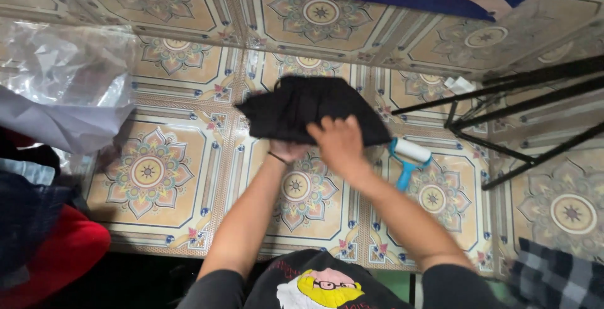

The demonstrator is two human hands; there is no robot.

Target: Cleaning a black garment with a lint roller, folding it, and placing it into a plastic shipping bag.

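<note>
Black garment [302, 107] held above patterned tile floor [157, 170].
Right hand [340, 142] is laid over the cloth's lower edge, fingers curled on it; left hand [286, 150] is gripped beneath, mostly hidden. A blue-handled lint roller [409, 156] is seen just right, on the floor.

Black cloth [311, 107], blue-handled white lint roller [408, 155], beige floral-medallion floor tiles [151, 170].

matt black cloth [308, 107]; glossy patterned floor tiles [157, 177]; crinkly clear plastic sheet [56, 63].
</note>
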